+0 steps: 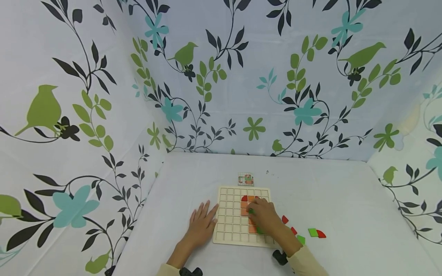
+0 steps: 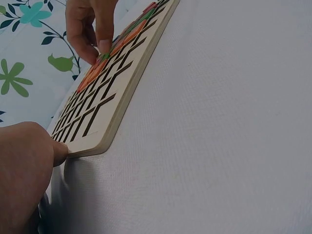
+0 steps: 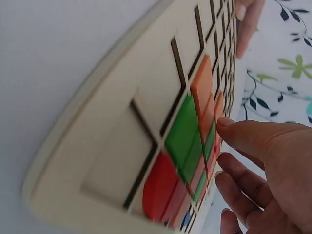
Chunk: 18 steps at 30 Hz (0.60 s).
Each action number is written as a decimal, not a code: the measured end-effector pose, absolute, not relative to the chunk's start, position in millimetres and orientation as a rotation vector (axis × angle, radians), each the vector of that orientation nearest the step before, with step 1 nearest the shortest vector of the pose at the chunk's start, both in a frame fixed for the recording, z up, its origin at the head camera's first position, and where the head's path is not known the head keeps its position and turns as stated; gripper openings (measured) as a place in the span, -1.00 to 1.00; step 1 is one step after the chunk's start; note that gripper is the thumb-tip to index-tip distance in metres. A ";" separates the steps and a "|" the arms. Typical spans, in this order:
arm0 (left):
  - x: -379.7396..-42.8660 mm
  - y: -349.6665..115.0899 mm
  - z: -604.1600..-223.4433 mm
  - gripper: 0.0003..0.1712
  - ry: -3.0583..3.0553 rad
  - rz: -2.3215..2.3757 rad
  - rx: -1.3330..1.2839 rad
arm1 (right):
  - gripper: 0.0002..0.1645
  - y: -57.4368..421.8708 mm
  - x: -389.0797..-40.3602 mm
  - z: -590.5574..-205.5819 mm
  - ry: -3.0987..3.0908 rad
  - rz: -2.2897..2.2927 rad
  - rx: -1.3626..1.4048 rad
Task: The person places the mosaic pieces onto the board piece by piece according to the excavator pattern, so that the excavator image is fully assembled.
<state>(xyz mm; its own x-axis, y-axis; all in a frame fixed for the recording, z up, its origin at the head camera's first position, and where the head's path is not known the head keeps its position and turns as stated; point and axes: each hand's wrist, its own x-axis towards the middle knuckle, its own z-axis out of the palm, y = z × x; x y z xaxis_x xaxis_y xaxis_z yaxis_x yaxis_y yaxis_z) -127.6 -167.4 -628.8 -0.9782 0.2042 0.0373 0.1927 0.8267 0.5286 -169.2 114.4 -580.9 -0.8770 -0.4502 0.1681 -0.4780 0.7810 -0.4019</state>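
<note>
A pale wooden grid board (image 1: 228,226) lies on the white surface, with orange, red and green tiles set in its right part. My right hand (image 1: 264,216) is over these tiles, its thumb and fingers pinching a small green tile (image 1: 251,211) at the board. In the right wrist view the fingertips of the right hand (image 3: 263,170) are close to the tile rows, near an orange tile (image 3: 202,83), a green tile (image 3: 183,131) and a rounded red tile (image 3: 163,187). My left hand (image 1: 202,225) rests flat with fingers spread, fingertips at the board's left edge.
Loose tiles lie right of the board, among them a green tile (image 1: 312,232) beside a red rounded tile (image 1: 321,234). A small patterned card (image 1: 246,179) sits just behind the board. Cloth printed with birds and leaves hangs at the back and sides.
</note>
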 end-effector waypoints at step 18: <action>-126.7 -165.4 -618.8 -0.40 2.959 0.821 0.312 | -0.78 211.0 -160.0 -564.1 -3.279 0.882 0.159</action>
<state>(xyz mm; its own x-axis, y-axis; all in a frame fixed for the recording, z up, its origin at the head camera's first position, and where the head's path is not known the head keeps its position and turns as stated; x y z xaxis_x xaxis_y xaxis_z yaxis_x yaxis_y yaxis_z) -126.7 -165.4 -618.8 -0.9781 0.2083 0.0008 0.1790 0.8383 0.5150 -160.0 211.0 -564.1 -0.9627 -0.1550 -0.2220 -0.0227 0.8633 -0.5042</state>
